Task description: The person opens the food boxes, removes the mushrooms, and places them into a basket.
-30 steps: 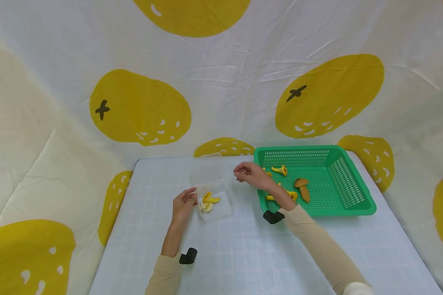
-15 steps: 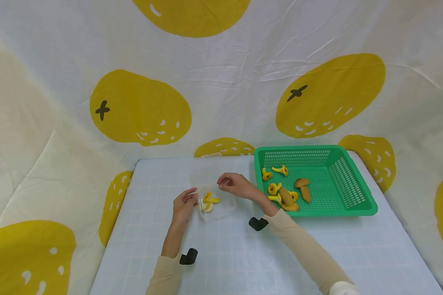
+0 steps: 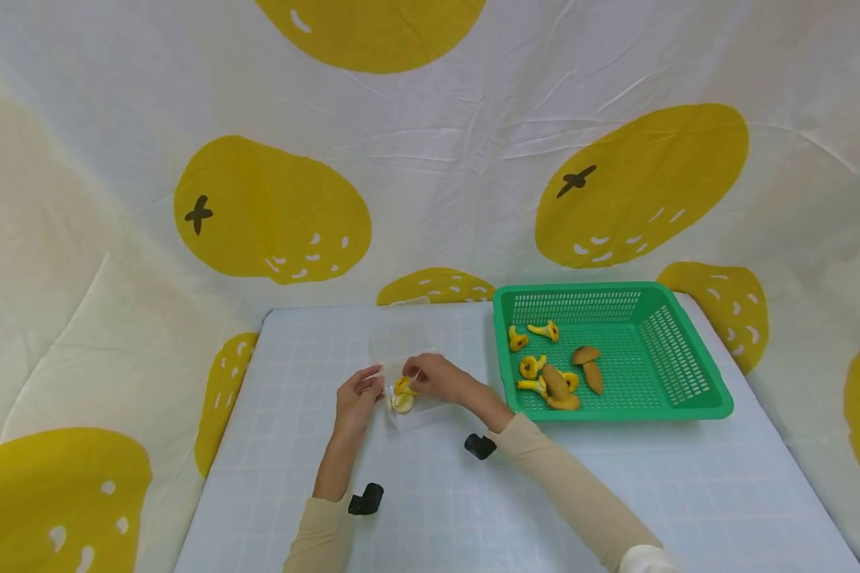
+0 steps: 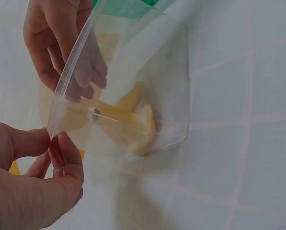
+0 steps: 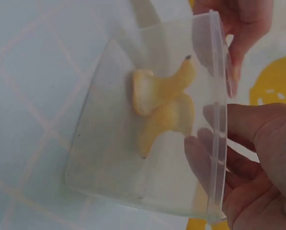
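Note:
A clear plastic box [image 5: 119,167] holds two yellow chanterelle mushrooms [image 5: 164,88], lying across each other. In the head view its see-through lid [image 3: 397,338] is raised at the back. My left hand [image 3: 356,400] pinches the box's left rim between thumb and fingers, plainest in the left wrist view. My right hand [image 3: 437,377] reaches over the box from the right, its fingertips inside, close to the mushrooms. Those fingers are loosely bent, with nothing seen between them. Whether they touch a mushroom I cannot tell.
A green plastic basket [image 3: 688,412] stands to the right, with several yellow chanterelles [image 3: 518,340] and brown mushrooms [image 3: 589,368] in it. A pale checked cloth [image 3: 473,509] covers the table. Behind hangs a white curtain [image 3: 430,175] printed with yellow fruit.
My right hand has moved left, from beside the green basket to over the clear box. My left hand has stayed at the box's rim.

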The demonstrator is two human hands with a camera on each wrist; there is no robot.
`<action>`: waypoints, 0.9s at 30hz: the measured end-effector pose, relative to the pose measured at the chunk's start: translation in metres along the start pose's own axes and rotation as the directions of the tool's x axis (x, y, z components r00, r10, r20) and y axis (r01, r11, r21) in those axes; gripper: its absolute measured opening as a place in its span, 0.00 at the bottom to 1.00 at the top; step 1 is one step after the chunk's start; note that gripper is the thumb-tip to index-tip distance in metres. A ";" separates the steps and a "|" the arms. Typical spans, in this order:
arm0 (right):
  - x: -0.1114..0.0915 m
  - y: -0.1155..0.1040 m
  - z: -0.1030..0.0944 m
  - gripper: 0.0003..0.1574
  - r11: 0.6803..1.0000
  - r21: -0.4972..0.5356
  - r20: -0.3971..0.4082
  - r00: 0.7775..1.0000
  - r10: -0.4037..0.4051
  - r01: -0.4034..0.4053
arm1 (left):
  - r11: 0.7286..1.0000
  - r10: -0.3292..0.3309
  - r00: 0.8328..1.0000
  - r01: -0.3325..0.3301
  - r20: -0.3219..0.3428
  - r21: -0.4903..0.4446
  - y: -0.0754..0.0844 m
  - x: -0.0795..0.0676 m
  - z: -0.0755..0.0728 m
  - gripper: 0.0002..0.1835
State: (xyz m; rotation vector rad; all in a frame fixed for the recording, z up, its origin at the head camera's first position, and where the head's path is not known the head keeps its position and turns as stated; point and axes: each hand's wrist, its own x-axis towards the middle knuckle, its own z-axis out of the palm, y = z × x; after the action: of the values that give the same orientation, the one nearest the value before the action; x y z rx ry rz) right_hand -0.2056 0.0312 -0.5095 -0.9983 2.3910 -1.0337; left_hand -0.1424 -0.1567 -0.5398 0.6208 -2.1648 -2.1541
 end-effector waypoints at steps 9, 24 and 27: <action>0.003 -0.007 0.017 0.13 0.968 -0.237 -0.050 0.996 0.075 -0.085 | 1.000 0.005 1.000 -0.005 0.000 0.009 -0.001 0.000 -0.001 0.17; 0.000 -0.004 0.022 0.11 0.992 -0.130 -0.027 1.000 -0.001 -0.003 | 1.000 0.004 1.000 -0.004 0.024 -0.011 -0.001 -0.001 -0.001 0.19; -0.005 -0.005 0.014 0.12 0.997 -0.070 -0.033 0.999 -0.035 0.033 | 1.000 0.004 1.000 -0.004 0.031 -0.018 0.000 -0.001 -0.001 0.19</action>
State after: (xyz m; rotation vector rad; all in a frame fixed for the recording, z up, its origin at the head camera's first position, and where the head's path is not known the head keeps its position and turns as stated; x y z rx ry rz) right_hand -0.1919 0.0255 -0.5154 -1.0568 2.4608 -0.9929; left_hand -0.1411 -0.1578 -0.5398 0.5855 -2.1571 -2.1937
